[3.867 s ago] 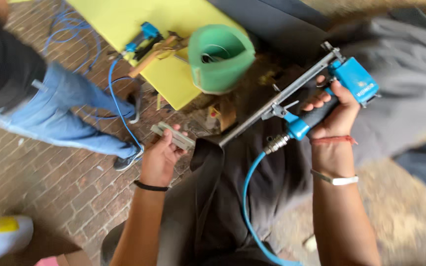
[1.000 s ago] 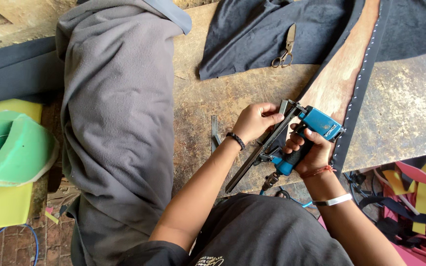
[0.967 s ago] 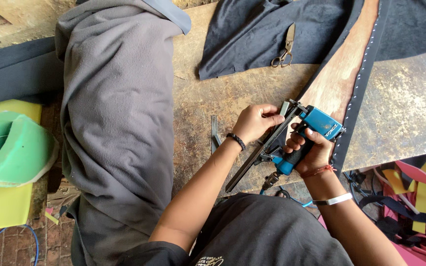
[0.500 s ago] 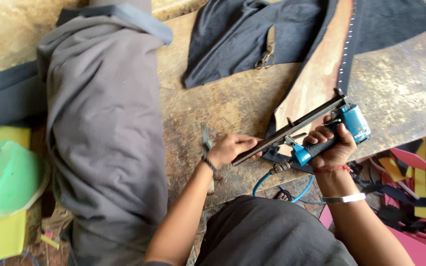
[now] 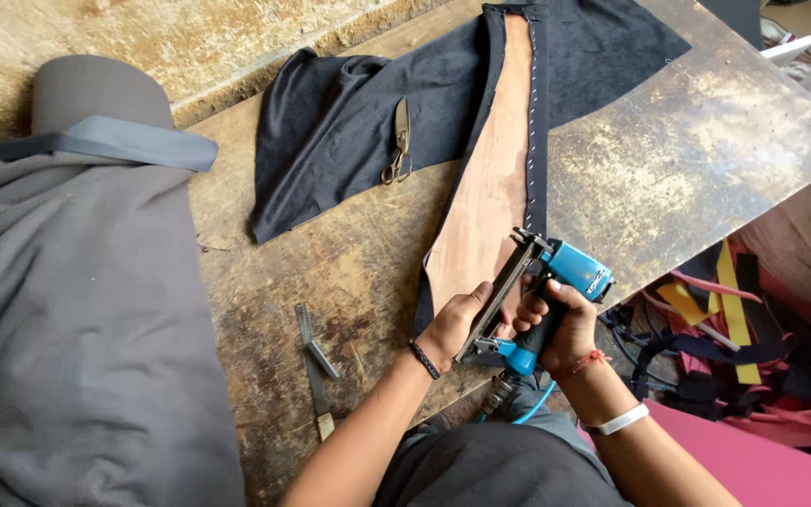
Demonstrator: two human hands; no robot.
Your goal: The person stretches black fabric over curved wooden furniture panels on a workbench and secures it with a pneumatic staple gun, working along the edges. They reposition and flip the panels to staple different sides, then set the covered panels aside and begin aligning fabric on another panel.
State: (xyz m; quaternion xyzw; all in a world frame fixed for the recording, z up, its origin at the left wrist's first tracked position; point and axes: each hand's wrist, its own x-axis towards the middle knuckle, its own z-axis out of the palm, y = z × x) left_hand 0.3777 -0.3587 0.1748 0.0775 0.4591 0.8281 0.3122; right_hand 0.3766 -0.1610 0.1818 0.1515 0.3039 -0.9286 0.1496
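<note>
My right hand [image 5: 558,324] grips the handle of a blue air stapler [image 5: 570,270], its nose resting on the near end of a long brown wooden panel [image 5: 486,211]. My left hand [image 5: 454,325] holds the stapler's long metal magazine [image 5: 499,296] from the left. Dark fabric [image 5: 349,122] is wrapped around the panel, with a row of staples along its right edge [image 5: 537,122]. Everything lies on a worn wooden worktable [image 5: 706,141].
Scissors [image 5: 398,145] lie on the dark fabric. A large grey fabric roll [image 5: 77,310] covers the table's left side. Metal staple strips [image 5: 313,361] lie near the front edge. Coloured fabric scraps [image 5: 734,347] pile on the floor at right, beside a pink sheet [image 5: 762,469].
The stapler has swung from pointing right to resting on the panel's near end. My left hand has moved from the nose down to the magazine. Earlier I turned from the floor to the table.
</note>
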